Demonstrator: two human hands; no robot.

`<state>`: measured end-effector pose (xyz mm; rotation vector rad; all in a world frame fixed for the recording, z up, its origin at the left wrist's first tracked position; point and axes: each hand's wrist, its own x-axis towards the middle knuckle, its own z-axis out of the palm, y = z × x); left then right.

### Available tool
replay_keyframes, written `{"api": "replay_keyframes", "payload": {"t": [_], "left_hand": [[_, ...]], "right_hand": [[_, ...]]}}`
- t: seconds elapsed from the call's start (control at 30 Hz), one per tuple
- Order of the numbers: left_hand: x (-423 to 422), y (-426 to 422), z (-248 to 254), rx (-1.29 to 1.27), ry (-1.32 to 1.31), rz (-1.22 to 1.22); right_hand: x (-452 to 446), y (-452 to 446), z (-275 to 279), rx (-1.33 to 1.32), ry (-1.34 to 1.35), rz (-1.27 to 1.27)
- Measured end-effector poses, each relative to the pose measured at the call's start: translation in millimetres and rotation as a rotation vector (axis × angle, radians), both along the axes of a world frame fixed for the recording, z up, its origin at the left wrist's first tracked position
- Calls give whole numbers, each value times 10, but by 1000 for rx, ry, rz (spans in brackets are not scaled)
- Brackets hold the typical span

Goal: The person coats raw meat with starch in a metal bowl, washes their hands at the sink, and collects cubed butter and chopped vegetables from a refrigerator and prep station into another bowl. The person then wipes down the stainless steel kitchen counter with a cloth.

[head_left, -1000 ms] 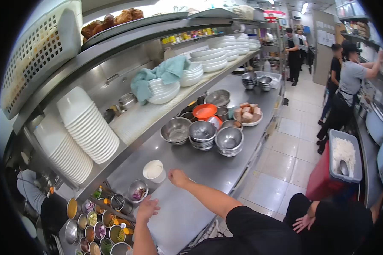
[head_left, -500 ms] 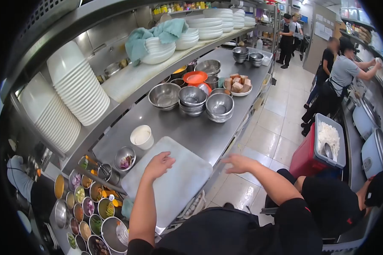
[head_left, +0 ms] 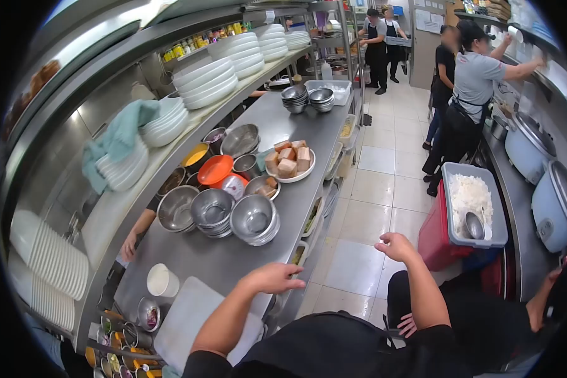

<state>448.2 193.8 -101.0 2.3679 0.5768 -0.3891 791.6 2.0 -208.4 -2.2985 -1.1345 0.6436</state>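
My left hand (head_left: 274, 277) is open and holds nothing, its fingers stretched out near the front edge of the steel counter (head_left: 205, 268). Over the aisle floor, my right hand (head_left: 398, 247) is also open, fingers loosely bent with nothing in them. Below my left forearm lies a white cutting board (head_left: 195, 321). Beyond that hand stand stacked steel bowls (head_left: 255, 217), and a white tub (head_left: 162, 280) is left of the board. A small steel bowl (head_left: 148, 314) of chopped purple pieces sits beside it.
A red bin (head_left: 436, 233) with a grey tub of white rice (head_left: 472, 195) stands on the right. Close by sits a person in black (head_left: 485, 315); other people work along the aisle (head_left: 372, 164). A plate of meat blocks (head_left: 290, 160), an orange kitchen scale (head_left: 217, 170) and stacked plates (head_left: 205, 82) are leftward.
My view has swung right and up the aisle. Both hands remain open and have shifted right relative to the counter. Another person's hand now shows at the counter's far side.
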Motion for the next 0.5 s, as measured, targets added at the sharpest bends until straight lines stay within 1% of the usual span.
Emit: {"api": "replay_keyframes", "payload": {"t": [0.03,0.1,0.17,0.23,0.27,0.33,0.37,0.43,0.47,0.5], "left_hand": [[47,83,134,11,53,-10],[-50,353,281,113,-116,83],[-181,538,597,97,-252,312],[-338,731,775,114,-287,541],[-379,775,847,63,-344,603],[-422,868,992,-28,-468,723],[-433,936,1056,24,-445,732],[-413,1086,1147,123,-405,757],[-364,1168,1172,129,-414,798],[-312,1263,1193,139,-448,794]], "right_hand": [[210,-7,-27,3,5,-9],[558,-39,79,-5,0,-61],[831,48,225,-5,-21,-91],[1062,231,296,15,-46,-118],[1220,371,233,23,-58,-79],[1296,754,414,61,-12,6],[1316,1004,551,82,5,51],[1354,1586,773,201,-56,188],[1375,1903,901,257,-87,261],[1406,2234,1065,282,-202,343]]}}
